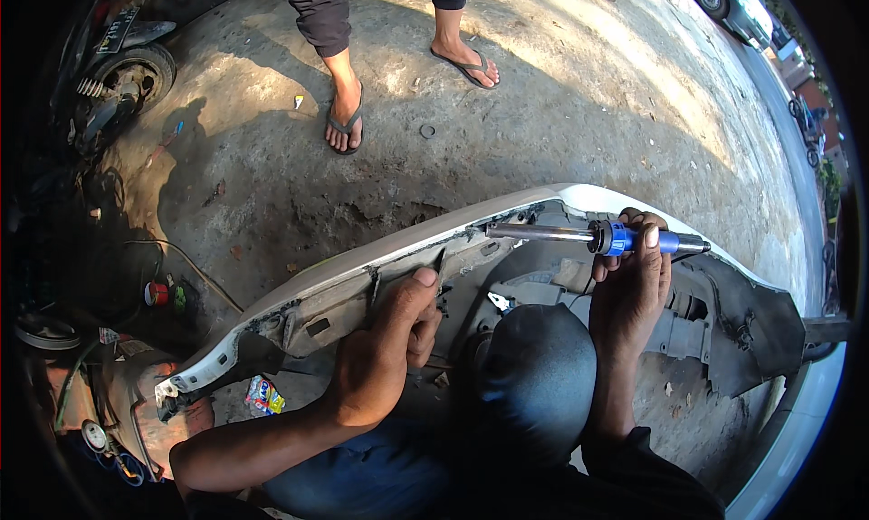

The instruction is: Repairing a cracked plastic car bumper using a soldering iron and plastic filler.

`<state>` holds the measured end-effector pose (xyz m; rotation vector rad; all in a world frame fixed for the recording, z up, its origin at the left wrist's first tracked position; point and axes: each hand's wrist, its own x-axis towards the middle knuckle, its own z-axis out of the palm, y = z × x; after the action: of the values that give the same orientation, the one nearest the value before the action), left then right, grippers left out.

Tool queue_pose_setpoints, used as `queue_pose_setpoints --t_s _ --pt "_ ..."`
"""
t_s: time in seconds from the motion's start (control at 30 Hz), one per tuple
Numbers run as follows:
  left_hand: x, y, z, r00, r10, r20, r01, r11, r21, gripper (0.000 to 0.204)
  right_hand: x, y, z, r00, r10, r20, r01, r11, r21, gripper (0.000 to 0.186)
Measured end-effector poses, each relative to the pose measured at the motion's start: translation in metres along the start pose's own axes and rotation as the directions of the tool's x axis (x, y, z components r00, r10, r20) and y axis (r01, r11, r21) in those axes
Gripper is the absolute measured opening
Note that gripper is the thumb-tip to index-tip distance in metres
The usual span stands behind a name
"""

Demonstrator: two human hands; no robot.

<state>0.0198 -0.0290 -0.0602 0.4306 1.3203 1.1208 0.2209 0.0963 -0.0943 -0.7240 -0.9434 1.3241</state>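
A long white vehicle body panel (566,194) lies across my lap, its dark inner side with ribs and clips facing me. My left hand (385,348) is curled on the panel's inner flange left of centre, thumb up, fingers partly hidden. My right hand (629,312) grips a blue-handled soldering iron (674,241) above the panel's right part. The iron's metal barrel points left, its end at the inner top edge, near dark rough marks along the seam; whether it touches cannot be made out. My knee (534,375) sits between my hands.
A person's feet in flip-flops (344,122) stand beyond the panel. A motorbike (122,85) is at top left. A rusty compressor tank (186,434) with gauge and hoses sits lower left, near a red can (156,294) and a colourful packet (264,395). A car (724,4) is at top right.
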Motion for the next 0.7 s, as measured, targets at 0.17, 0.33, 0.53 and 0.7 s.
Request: queue_pose_setpoints --t_s 0.17,0.33,0.53,0.7 --pt "0.001 -0.0018 -0.0018 1.0 -0.003 0.016 0.003 1.0 -0.005 0.041 -0.0001 -0.0001 -0.0003 1.0 -0.015 0.025 0.015 1.0 -0.015 0.025" --pt "0.0 0.0 0.001 1.0 -0.005 -0.008 0.005 1.0 0.003 0.041 0.0002 -0.0006 -0.0002 0.999 -0.03 0.013 0.031 0.999 -0.013 0.025" --pt "0.0021 -0.0013 0.0045 0.999 0.028 -0.018 -0.029 0.999 -0.037 0.04 -0.0013 -0.0022 0.0046 1.0 -0.028 0.004 0.028 0.999 -0.022 0.023" --pt "0.0012 0.0018 0.0072 0.999 0.026 -0.037 -0.028 0.997 -0.066 0.041 -0.0016 -0.0051 0.0047 0.999 -0.034 0.028 0.034 0.999 -0.011 0.023"
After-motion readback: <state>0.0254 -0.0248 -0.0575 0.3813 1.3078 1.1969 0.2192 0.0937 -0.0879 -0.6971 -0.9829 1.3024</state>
